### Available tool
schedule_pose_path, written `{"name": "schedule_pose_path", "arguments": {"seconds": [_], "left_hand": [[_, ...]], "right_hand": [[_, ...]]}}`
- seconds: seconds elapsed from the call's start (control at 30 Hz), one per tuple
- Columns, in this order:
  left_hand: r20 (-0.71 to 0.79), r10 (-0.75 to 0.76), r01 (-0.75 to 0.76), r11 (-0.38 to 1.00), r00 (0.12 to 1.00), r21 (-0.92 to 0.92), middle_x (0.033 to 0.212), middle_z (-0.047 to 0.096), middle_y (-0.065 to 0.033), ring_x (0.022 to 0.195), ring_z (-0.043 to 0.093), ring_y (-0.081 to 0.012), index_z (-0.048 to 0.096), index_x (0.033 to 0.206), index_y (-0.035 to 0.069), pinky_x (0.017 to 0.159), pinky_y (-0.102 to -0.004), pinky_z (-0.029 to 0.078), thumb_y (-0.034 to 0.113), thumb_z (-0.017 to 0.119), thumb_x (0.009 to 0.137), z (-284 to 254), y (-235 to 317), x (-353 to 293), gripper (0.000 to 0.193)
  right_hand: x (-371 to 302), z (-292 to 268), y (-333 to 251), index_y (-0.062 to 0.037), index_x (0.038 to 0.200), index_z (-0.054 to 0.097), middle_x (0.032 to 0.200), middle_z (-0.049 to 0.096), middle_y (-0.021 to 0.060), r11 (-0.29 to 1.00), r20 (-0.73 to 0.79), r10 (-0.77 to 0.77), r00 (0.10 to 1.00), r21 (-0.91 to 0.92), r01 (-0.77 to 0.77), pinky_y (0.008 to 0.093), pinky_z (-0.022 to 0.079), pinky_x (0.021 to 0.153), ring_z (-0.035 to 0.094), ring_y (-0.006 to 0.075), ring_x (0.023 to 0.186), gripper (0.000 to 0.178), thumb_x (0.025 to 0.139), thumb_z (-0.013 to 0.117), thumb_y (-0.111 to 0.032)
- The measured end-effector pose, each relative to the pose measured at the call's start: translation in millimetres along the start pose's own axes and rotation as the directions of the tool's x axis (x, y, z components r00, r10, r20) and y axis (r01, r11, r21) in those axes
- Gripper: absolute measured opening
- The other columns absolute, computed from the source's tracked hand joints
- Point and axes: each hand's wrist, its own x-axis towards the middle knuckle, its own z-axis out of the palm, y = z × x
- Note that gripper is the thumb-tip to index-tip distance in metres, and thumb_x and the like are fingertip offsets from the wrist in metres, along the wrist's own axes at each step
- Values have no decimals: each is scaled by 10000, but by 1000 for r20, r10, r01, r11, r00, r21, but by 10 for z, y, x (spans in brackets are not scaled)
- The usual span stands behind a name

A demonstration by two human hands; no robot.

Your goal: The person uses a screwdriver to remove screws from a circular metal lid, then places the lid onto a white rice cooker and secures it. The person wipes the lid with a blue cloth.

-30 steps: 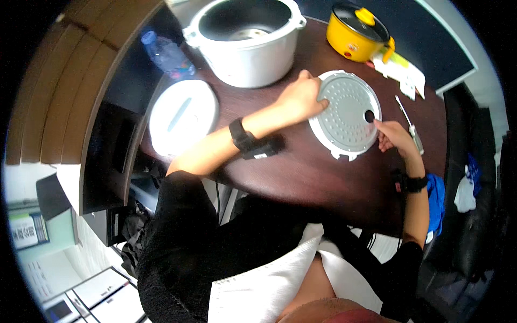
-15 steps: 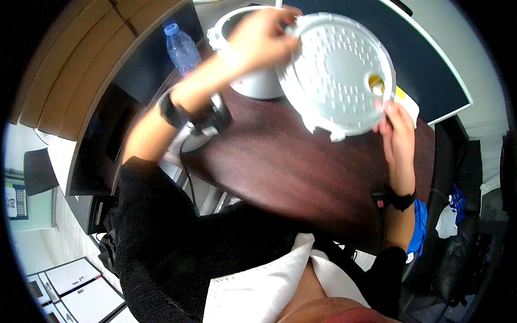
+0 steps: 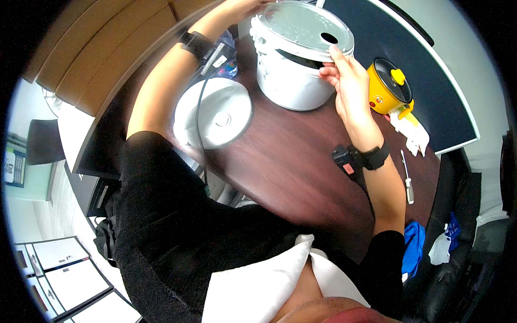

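Observation:
A grey round cover point(image 3: 301, 28) with a dotted face and one round hole rests over the mouth of a tall white pot point(image 3: 293, 81). It lies tilted, with a dark gap under its near edge. My right hand point(image 3: 350, 81) is closed on the near right rim, thumb on top and fingers below. At the far left rim is my left hand point(image 3: 245, 8), its fingers bent against the cover and partly cut off by the picture's upper edge. A white round lid point(image 3: 229, 105) lies on the brown table, beneath my left forearm.
To the right stands a small yellow pot point(image 3: 379, 89) with a dark lid, beside white paper point(image 3: 416, 133). A screwdriver point(image 3: 409, 185) and a blue cloth point(image 3: 413, 248) lie near the right edge. A bottle point(image 3: 230, 56) is half hidden behind my left wrist. A dark panel point(image 3: 431, 81) rises behind.
The grey cover, held up in the air before, has been brought up and over onto the white pot. Both hands moved with it; the yellow pot and the white lid now show.

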Motion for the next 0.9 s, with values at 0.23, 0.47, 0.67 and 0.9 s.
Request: {"name": "schedule_pose_path", "arguments": {"seconds": [0.23, 0.47, 0.67, 0.9], "left_hand": [[56, 29, -34, 994, 998, 103, 1076, 628, -99, 997, 588, -173, 606, 1112, -27, 866, -267, 472, -47, 522, 776, -130, -281, 156, 347], [171, 30, -32, 999, 985, 11, 1055, 620, -71, 992, 576, -149, 595, 1114, -8, 873, -259, 462, -23, 529, 827, -104, -467, 208, 295], [-42, -104, 107, 990, 994, 90, 1039, 630, -68, 964, 574, -136, 617, 1087, 5, 839, -251, 463, 20, 565, 831, -164, -586, 167, 262], [442, 530, -603, 175, 724, 778, 908, 661, -81, 810, 623, -184, 618, 1043, -36, 696, -315, 500, 143, 576, 876, -134, -561, -129, 249]], "right_hand": [[-78, 83, -1, -24, 803, 603, 689, 576, 33, 978, 24, 119, 993, -177, -113, 212, 410, 414, 579, 111, 506, 289, 871, 677, -295], [-118, 145, 41, -35, 775, 595, 594, 489, -13, 969, -12, 105, 994, -221, -106, 209, 367, 396, 493, 84, 437, 271, 878, 668, -275], [-61, -30, 55, -20, 786, 641, 598, 566, 21, 919, 71, -5, 997, -392, 32, 215, 410, 465, 502, 79, 457, 276, 877, 670, -280], [10, -223, 83, -19, 811, 643, 637, 596, 42, 933, 22, -32, 999, -357, 37, 214, 455, 542, 567, 96, 556, 307, 880, 667, -317]]}}
